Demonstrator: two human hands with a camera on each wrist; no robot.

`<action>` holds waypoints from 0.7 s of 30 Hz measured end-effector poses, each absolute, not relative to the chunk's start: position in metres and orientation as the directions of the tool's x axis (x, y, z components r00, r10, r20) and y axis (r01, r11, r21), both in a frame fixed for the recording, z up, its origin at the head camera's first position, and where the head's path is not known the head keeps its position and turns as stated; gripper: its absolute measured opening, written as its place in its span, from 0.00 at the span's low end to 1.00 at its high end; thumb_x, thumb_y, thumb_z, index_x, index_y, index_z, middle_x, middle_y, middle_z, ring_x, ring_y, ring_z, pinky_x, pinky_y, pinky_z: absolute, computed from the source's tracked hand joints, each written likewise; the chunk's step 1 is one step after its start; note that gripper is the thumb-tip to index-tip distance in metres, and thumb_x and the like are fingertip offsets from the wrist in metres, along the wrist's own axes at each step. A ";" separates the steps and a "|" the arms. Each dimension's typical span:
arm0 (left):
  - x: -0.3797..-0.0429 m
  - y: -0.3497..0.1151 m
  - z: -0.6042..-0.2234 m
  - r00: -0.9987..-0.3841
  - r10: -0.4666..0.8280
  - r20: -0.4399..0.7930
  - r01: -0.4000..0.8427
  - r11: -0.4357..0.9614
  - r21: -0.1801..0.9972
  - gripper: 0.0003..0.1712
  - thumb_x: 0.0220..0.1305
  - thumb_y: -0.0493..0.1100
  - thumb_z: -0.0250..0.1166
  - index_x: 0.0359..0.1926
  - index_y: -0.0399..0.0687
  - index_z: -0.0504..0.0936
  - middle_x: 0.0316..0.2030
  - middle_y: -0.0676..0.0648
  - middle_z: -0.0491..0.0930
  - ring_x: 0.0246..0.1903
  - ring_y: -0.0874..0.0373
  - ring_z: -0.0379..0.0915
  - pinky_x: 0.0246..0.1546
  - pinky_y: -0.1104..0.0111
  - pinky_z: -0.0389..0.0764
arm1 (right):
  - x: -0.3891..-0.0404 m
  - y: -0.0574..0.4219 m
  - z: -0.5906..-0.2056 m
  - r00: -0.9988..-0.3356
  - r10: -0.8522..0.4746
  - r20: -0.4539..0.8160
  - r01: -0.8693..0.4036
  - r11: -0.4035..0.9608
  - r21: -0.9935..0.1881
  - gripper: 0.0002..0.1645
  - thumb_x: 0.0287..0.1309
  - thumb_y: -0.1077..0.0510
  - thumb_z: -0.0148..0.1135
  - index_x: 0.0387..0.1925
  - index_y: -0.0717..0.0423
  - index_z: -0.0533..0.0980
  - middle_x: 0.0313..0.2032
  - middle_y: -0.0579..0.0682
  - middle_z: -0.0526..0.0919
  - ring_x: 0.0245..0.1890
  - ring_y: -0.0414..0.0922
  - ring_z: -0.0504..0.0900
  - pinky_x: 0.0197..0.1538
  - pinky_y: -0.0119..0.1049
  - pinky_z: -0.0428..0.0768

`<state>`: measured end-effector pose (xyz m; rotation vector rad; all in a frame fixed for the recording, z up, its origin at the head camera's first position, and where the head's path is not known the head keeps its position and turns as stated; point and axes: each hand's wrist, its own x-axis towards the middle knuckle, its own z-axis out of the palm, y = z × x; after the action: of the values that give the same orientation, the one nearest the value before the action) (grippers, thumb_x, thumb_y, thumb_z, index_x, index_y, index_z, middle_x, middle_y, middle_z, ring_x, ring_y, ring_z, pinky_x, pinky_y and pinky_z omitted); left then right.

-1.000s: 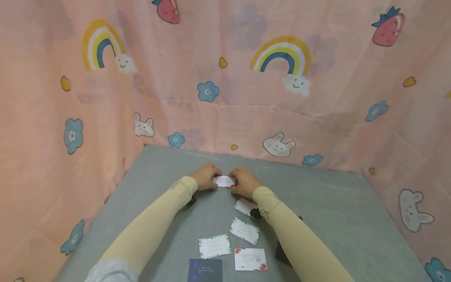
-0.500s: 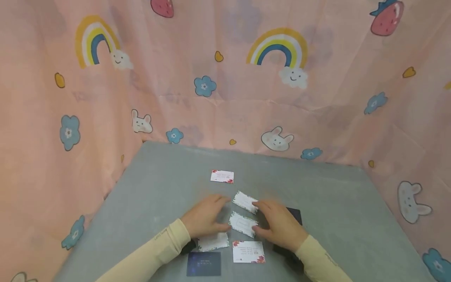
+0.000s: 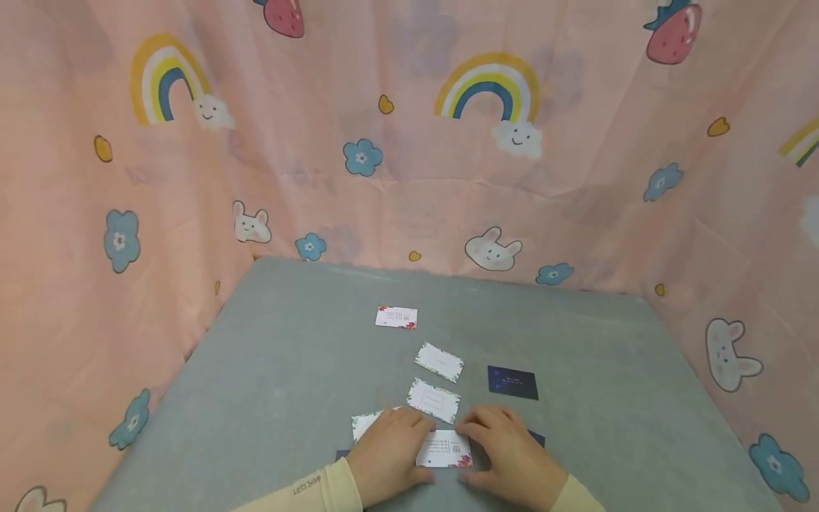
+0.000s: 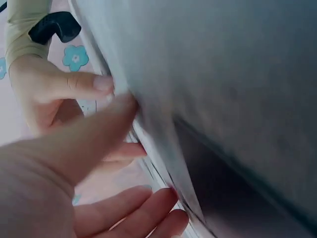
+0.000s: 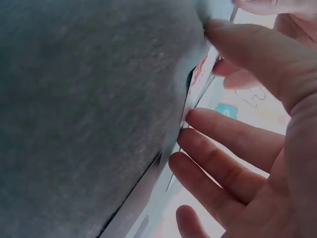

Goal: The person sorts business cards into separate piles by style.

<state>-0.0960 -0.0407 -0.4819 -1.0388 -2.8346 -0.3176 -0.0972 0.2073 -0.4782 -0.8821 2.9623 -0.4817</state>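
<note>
A white card with red floral corners and printed text [image 3: 444, 449] lies flat on the grey table near the front. Beside its left end is my left hand [image 3: 387, 455], with fingertips over or at the card's edge; exact contact is hard to tell. My right hand [image 3: 512, 455] is at the card's right end, thumb and fingers spread apart. In the right wrist view, the fingers [image 5: 223, 163] rest on the table surface, slightly bent. The left hand partly covers a leafy-bordered white card [image 3: 363, 424] and a dark blue card [image 3: 342, 454].
Two leafy-bordered cards, a nearer one [image 3: 433, 400] and a farther one [image 3: 439, 361], lie ahead. Another red-floral card [image 3: 397, 317] is farthest back. To the right are a dark blue card [image 3: 513, 382] and another [image 3: 537, 438], partly behind the right hand. A pink printed curtain [image 3: 409, 213] surrounds the table.
Both hands have let go of the far red-floral card, which stays at the back. They have come back toward the body and now flank the near red-floral card.
</note>
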 end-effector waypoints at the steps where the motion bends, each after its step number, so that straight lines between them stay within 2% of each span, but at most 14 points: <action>1: -0.096 -0.040 -0.483 -0.767 0.620 0.167 0.641 0.748 0.168 0.36 0.52 0.63 0.84 0.56 0.50 0.86 0.50 0.55 0.87 0.54 0.60 0.82 0.58 0.65 0.82 | -0.098 0.207 -0.478 -0.845 -0.532 0.057 -0.522 0.796 -0.306 0.29 0.50 0.42 0.85 0.52 0.46 0.86 0.48 0.34 0.79 0.54 0.42 0.77 0.67 0.57 0.75; 4: -0.097 -0.039 -0.483 -0.778 0.607 0.163 0.628 0.750 0.208 0.35 0.51 0.60 0.86 0.56 0.51 0.87 0.47 0.56 0.85 0.50 0.61 0.80 0.55 0.65 0.82 | -0.101 0.206 -0.478 -0.841 -0.537 0.060 -0.528 0.793 -0.305 0.27 0.51 0.43 0.85 0.49 0.46 0.86 0.46 0.35 0.79 0.52 0.41 0.78 0.66 0.57 0.75; 8: -0.099 -0.040 -0.479 -0.787 0.597 0.155 0.615 0.737 0.280 0.31 0.51 0.57 0.85 0.54 0.50 0.88 0.42 0.57 0.82 0.44 0.64 0.76 0.50 0.66 0.80 | -0.102 0.205 -0.478 -0.820 -0.559 0.126 -0.570 0.773 -0.279 0.26 0.50 0.43 0.85 0.47 0.46 0.84 0.44 0.35 0.78 0.51 0.41 0.79 0.62 0.55 0.77; 12: -0.101 -0.041 -0.474 -0.801 0.588 0.113 0.591 0.746 0.306 0.28 0.50 0.53 0.84 0.51 0.50 0.88 0.40 0.57 0.79 0.42 0.65 0.72 0.48 0.67 0.79 | -0.103 0.205 -0.478 -0.820 -0.558 0.127 -0.569 0.774 -0.278 0.24 0.51 0.44 0.85 0.47 0.46 0.84 0.44 0.35 0.78 0.51 0.41 0.80 0.61 0.55 0.77; 17: -0.100 -0.037 -0.473 -0.828 0.559 0.046 0.541 0.775 0.328 0.28 0.44 0.49 0.86 0.48 0.51 0.88 0.38 0.56 0.76 0.39 0.64 0.66 0.45 0.69 0.73 | -0.103 0.204 -0.476 -0.830 -0.552 0.084 -0.550 0.781 -0.297 0.24 0.47 0.46 0.87 0.44 0.44 0.82 0.43 0.34 0.76 0.51 0.41 0.78 0.63 0.56 0.76; 21: -0.098 -0.036 -0.474 -0.840 0.541 0.038 0.516 0.777 0.361 0.32 0.36 0.49 0.86 0.47 0.51 0.88 0.37 0.56 0.73 0.38 0.64 0.62 0.43 0.71 0.69 | -0.102 0.201 -0.476 -0.832 -0.552 0.054 -0.542 0.787 -0.294 0.25 0.45 0.45 0.85 0.43 0.42 0.80 0.42 0.34 0.75 0.51 0.41 0.77 0.63 0.56 0.75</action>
<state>-0.0976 -0.0356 -0.4738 -0.9008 -3.0252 -0.5821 -0.1016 0.2005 -0.4757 -0.8994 2.9366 -0.4668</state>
